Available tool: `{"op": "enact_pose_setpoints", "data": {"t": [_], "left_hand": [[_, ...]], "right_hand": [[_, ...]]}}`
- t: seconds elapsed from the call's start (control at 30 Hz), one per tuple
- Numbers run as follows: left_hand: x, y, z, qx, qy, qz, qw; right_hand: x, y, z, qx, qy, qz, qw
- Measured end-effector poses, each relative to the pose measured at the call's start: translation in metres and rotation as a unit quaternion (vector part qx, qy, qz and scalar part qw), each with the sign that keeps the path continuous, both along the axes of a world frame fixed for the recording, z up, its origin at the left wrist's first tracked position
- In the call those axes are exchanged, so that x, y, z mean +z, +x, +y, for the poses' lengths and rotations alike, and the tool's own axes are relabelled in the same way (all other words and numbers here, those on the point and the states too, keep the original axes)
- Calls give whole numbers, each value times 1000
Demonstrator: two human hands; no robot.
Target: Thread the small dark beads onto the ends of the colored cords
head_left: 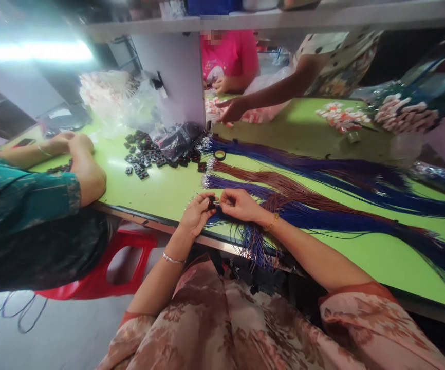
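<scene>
Right at the centre of the frame, the left hand (pixel 198 211) has a small black connector (pixel 211 202) gripped between thumb and fingers, just above the near edge of the green surface (pixel 161 192)! And in close beside it comes the right hand (pixel 240 205), its fingers curled and pinched together at the connector's right side; whether a wire sits in that pinch is too small to tell.

Under the right forearm, look at this, a thick bundle of blue wires (pixel 322 218) sweeps off to the right edge, while loose wire ends (pixel 259 246) spill over the surface's edge just below the right wrist. Brown wires (pixel 253 177) run alongside, higher up, their pale tips lined up near centre. Above those, a roll of tape (pixel 219 154) lies beside another long, dark blue bundle (pixel 303 167).

Over to the left of centre, a scatter of black connectors (pixel 141 156), with a plastic bag (pixel 174 141) lying against the pile! At the far left, a co-worker in teal (pixel 25 198) rests both forearms on the surface, a red stool (pixel 130 257) below. Upper centre, a co-worker in pink (pixel 238 59), and from the upper right a bare arm (pixel 280 87) stretches toward orange-and-white pieces (pixel 212 109).
</scene>
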State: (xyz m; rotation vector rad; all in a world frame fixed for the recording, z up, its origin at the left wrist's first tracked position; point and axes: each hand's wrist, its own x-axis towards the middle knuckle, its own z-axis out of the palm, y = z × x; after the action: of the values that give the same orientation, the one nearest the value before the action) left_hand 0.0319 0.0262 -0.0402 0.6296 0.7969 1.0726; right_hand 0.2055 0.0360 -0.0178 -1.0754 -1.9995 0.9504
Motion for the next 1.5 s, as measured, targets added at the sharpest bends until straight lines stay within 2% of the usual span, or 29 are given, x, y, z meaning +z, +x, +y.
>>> {"op": "enact_pose_setpoints", "data": {"t": [0.37,0.47,0.6,0.67,0.87,1.1,1.17,1.23,1.3,1.37,1.5], "left_hand": [[-1,5,-4,30,8,32,999],[-2,10,-6,58,17,55,997],[-4,16,-7,76,17,76,994],[-4,16,-6,84,11,77,993],[-4,15,-4,101,14,80,992],[-11,19,-8,122,41,123,984],[-10,19,-8,120,50,130,983],[-6,20,-8,111,64,130,983],[-2,21,-7,103,78,120,984],[0,23,-6,96,80,102,987],[-4,24,-4,99,51,76,991]], "right_hand": [[-2,0,0,-6,43,-26,999],[-4,-1,-1,-5,92,-60,994],[-7,-2,-1,21,207,-121,971],[-7,0,1,26,227,-127,965],[-1,6,5,39,143,-108,983],[-7,-3,-1,15,113,-106,988],[-4,-1,5,25,102,-106,989],[-1,4,18,5,97,-108,989],[-1,9,36,-59,105,-142,983],[-4,12,54,-125,99,-227,961],[-10,13,73,-135,58,-325,934]]}}
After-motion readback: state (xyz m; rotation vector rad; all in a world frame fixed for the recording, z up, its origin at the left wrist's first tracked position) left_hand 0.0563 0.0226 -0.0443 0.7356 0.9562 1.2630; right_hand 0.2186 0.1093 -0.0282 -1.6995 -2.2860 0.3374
